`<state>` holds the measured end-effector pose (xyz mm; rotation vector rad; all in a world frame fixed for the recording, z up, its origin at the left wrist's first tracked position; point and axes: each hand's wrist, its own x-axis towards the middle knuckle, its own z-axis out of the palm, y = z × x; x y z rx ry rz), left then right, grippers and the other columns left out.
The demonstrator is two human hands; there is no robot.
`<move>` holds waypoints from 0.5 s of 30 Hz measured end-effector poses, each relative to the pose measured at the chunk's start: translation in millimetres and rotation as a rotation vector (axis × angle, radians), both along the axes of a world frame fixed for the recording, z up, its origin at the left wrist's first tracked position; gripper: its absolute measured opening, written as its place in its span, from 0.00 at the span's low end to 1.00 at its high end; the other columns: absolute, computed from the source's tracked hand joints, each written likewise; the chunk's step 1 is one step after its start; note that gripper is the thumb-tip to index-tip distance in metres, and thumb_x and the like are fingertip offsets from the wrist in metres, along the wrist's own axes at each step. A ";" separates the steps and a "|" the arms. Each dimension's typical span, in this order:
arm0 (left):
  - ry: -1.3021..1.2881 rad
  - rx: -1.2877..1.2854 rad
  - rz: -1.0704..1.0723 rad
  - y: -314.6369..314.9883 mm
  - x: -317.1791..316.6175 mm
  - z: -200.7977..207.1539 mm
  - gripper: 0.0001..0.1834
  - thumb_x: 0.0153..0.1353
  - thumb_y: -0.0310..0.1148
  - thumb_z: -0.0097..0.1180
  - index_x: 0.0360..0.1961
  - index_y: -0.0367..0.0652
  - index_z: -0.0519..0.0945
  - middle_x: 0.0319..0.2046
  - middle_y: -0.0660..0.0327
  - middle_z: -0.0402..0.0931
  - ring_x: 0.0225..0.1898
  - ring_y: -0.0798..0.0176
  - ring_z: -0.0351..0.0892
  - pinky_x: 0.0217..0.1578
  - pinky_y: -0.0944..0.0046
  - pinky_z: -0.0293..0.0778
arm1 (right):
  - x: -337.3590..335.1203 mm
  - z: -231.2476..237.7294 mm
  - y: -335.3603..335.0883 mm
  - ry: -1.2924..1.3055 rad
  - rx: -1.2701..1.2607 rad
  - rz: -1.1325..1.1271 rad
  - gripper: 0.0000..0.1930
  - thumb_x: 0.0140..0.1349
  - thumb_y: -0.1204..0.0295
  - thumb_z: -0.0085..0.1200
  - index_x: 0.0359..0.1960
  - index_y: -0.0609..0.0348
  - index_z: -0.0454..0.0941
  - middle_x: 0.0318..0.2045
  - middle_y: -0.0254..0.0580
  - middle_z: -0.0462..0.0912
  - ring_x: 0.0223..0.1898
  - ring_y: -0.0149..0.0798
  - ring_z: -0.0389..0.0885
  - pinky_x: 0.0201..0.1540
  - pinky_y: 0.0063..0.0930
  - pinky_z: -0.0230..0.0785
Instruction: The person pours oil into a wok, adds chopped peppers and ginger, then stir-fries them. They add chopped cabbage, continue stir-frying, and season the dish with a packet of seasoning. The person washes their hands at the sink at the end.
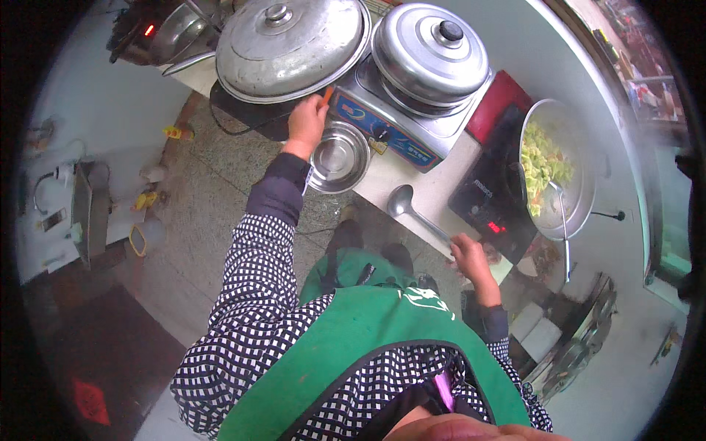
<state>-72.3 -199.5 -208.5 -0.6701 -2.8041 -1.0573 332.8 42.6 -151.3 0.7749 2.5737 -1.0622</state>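
My left hand (305,121) reaches out over an empty steel bowl (340,156) at the counter's edge. Its fingers pinch a small orange piece (327,94) next to the rim of a big lidded pot (293,45). My right hand (471,257) is closed on the end of a steel ladle's handle. The ladle (403,201) lies on the white counter (423,184), bowl end toward the steel bowl. I cannot tell what the orange piece is.
A second lidded pot (430,53) sits on a steel cooker with a blue front (390,131). To the right, a wok (581,184) of green-yellow vegetables with a spatula (562,220) in it rests on a black induction hob (489,198). A red pad (500,103) lies behind it.
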 end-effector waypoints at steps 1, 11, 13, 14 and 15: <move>0.063 -0.004 -0.045 -2.3 2.1 -1.8 0.11 0.55 0.34 0.58 0.38 0.44 0.76 0.33 0.52 0.78 0.36 0.50 0.78 0.34 0.55 0.72 | -12.8 1.9 -8.2 0.018 -0.037 0.005 0.10 0.56 0.73 0.55 0.38 0.64 0.75 0.34 0.54 0.81 0.37 0.53 0.80 0.39 0.38 0.71; 0.509 0.181 -0.420 -29.6 41.5 71.0 0.09 0.51 0.23 0.58 0.34 0.38 0.74 0.38 0.56 0.76 0.40 0.51 0.77 0.40 0.58 0.75 | -125.8 32.9 -65.7 0.305 -0.056 0.219 0.15 0.53 0.75 0.57 0.43 0.59 0.72 0.40 0.51 0.76 0.41 0.55 0.75 0.42 0.39 0.69; 0.426 0.259 -0.516 -31.2 52.0 97.9 0.10 0.50 0.21 0.59 0.34 0.38 0.74 0.37 0.56 0.76 0.39 0.51 0.77 0.38 0.59 0.75 | -146.3 51.5 -70.6 0.451 -0.007 0.199 0.22 0.50 0.75 0.61 0.48 0.57 0.70 0.47 0.50 0.73 0.48 0.54 0.73 0.48 0.39 0.68; 0.310 0.286 -0.557 -30.0 58.6 110.7 0.10 0.50 0.21 0.57 0.34 0.40 0.74 0.34 0.56 0.76 0.37 0.51 0.77 0.39 0.58 0.74 | -156.4 61.3 -71.6 0.567 0.052 0.182 0.27 0.48 0.75 0.63 0.52 0.56 0.68 0.50 0.50 0.71 0.52 0.53 0.71 0.52 0.38 0.67; 0.201 0.364 -0.641 -28.5 63.6 122.9 0.10 0.50 0.21 0.58 0.34 0.39 0.74 0.35 0.56 0.76 0.38 0.52 0.77 0.38 0.60 0.74 | -165.7 71.5 -70.0 0.672 0.131 0.215 0.35 0.44 0.72 0.67 0.56 0.55 0.64 0.55 0.49 0.68 0.58 0.53 0.67 0.58 0.38 0.62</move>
